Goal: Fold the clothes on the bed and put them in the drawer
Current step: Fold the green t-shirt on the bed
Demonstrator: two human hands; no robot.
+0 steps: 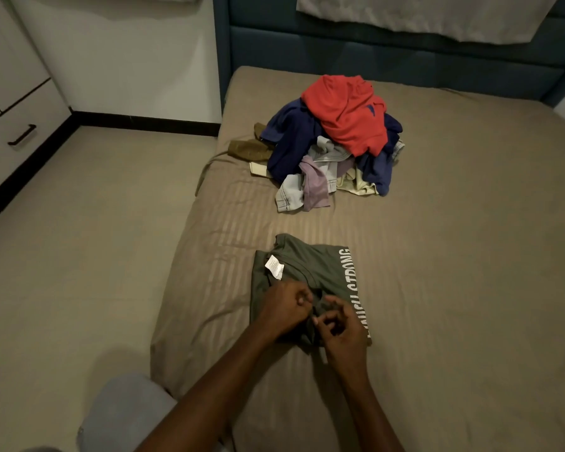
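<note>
An olive green T-shirt (pixel 302 264) with white lettering along its right edge lies partly folded on the bed (pixel 454 272), a white label showing near its collar. My left hand (pixel 284 308) and my right hand (pixel 341 324) meet at the shirt's near edge, both pinching a bunched bit of its fabric. Farther up the bed sits a pile of unfolded clothes (pixel 335 141), with a red garment (pixel 346 112) on top of dark blue, grey, lilac and pale yellow ones. The drawer (pixel 20 135) with a dark handle is at the far left, closed.
A small olive garment (pixel 247 148) lies at the pile's left side near the mattress edge. A dark teal padded headboard (pixel 388 50) runs behind the bed. Beige floor (pixel 79 239) stretches between the bed and the white cabinet. My knee (pixel 124 415) shows at the bottom left.
</note>
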